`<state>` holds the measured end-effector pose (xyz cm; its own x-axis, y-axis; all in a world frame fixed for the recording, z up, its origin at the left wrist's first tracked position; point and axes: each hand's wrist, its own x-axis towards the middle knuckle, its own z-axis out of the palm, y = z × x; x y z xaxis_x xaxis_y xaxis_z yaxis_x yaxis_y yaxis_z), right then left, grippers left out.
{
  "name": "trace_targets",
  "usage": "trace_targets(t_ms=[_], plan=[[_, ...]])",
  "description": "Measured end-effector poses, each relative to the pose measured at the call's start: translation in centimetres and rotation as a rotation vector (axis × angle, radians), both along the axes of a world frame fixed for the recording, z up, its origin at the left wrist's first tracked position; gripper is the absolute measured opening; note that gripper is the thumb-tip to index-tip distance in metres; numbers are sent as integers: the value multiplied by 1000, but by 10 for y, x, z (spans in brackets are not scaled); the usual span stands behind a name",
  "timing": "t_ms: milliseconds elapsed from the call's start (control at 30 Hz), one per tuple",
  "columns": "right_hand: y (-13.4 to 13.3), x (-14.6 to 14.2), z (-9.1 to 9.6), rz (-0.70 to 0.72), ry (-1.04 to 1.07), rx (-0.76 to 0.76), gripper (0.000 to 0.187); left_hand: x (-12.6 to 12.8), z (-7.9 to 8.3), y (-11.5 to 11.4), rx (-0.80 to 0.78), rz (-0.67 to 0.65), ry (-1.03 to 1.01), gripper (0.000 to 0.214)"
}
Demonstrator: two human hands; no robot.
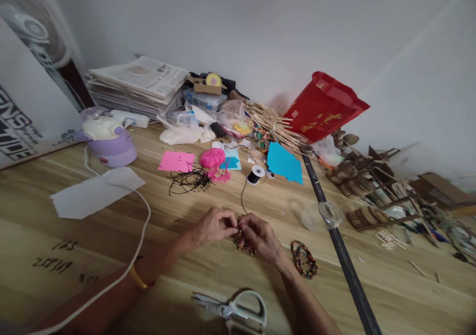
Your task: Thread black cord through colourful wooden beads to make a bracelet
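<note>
My left hand (pixel 215 224) pinches with thumb and forefinger at the top of a string of small brown beads (pixel 245 247). Close against it, my right hand (pixel 261 236) is closed on the same bead string, and the beads hang down to the wooden table between both hands. A thin black cord runs from a white-ended spool (pixel 256 175) down to the right hand's fingertips. What exactly lies between the fingertips is partly hidden. Multicoloured beaded bracelets (pixel 304 259) lie right of my right forearm. Scissors (pixel 241 309) with pale handles lie nearest me.
Pink yarn (pixel 212 158), black cord pieces (pixel 189 179) and blue paper (pixel 284 163) lie beyond my hands. A white cable (pixel 146 226) crosses the left side near a purple appliance (pixel 111 144). A dark strip (pixel 347 260), a clear round container (pixel 314 216) and wooden models stand right.
</note>
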<state>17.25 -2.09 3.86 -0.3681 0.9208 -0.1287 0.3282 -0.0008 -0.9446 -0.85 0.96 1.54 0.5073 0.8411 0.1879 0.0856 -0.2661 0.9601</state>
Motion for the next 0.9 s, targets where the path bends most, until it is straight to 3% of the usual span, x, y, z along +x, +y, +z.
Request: trace_targets(t_ms=[167,467,667,900], plan=[[6,1,-7,-4,142,-164,46,2,-4,-2,356,55,58,11],[12,4,-13,20,338,-401,44,0,-10,-3,624,71,148,17],[13,2,-20,-43,452,-434,41,0,-4,-5,688,62,223,25],[14,2,-23,-47,440,-384,42,1,-1,-4,747,79,202,25]])
